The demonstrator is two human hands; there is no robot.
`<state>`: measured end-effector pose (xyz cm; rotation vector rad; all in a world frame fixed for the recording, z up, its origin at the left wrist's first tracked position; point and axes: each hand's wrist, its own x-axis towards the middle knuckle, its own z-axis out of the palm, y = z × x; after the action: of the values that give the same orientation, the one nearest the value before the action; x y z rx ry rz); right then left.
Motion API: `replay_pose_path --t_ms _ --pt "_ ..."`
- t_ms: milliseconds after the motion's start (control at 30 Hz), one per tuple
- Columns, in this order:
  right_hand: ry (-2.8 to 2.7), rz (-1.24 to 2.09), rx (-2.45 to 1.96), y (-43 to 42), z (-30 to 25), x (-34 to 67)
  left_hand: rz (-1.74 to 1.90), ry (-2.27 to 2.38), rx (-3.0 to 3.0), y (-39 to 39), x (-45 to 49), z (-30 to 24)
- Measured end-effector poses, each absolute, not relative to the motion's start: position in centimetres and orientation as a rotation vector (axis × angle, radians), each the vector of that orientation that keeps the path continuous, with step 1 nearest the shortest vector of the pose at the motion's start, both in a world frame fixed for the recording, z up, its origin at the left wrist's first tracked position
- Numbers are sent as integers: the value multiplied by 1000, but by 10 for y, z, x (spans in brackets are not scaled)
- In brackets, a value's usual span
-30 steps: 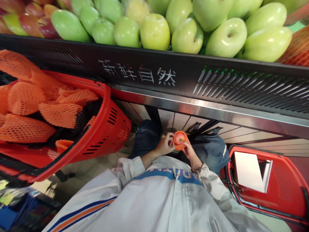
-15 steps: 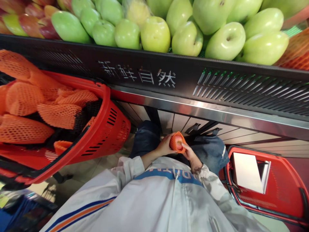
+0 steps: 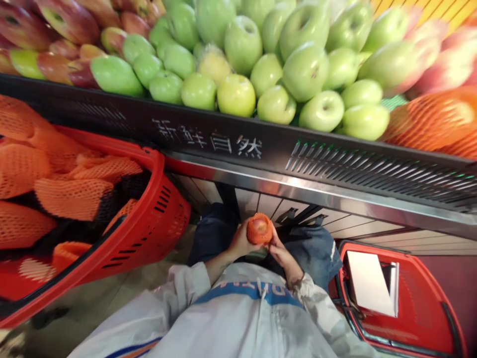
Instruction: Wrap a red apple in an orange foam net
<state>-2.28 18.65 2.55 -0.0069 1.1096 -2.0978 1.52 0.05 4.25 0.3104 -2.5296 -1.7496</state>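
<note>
Between my hands, over my lap, is a reddish apple (image 3: 260, 225) wrapped in an orange foam net sleeve (image 3: 258, 237); its top shows through the sleeve's opening. My left hand (image 3: 240, 241) wraps round the left side of the sleeve. From the right, my right hand (image 3: 278, 245) grips the sleeve's side and lower edge, its fingertips partly hidden behind the fruit. Both hands are closed on the sleeved apple, which I hold well below the fruit shelf.
A black display ledge (image 3: 208, 136) crosses ahead, with green apples (image 3: 244, 39) and red apples (image 3: 70, 22) piled behind it. To the left, a red basket (image 3: 164, 219) holds orange foam sleeves (image 3: 72, 196). A second red basket (image 3: 421, 298) at right carries a white box (image 3: 370, 283).
My view has tilted up, showing more of the fruit. My right hand has moved from the sleeve's top opening down to its right side, and the apple sits more upright.
</note>
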Motion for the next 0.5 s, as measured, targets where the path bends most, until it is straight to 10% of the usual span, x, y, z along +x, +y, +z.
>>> replay_pose_path --t_ms 333,500 --pt "1660 -2242 -314 169 -19 -33 -1918 -2744 -25 2 20 34" --pt "2316 -2087 -787 262 67 -73 -2074 -2750 27 -6 17 27"
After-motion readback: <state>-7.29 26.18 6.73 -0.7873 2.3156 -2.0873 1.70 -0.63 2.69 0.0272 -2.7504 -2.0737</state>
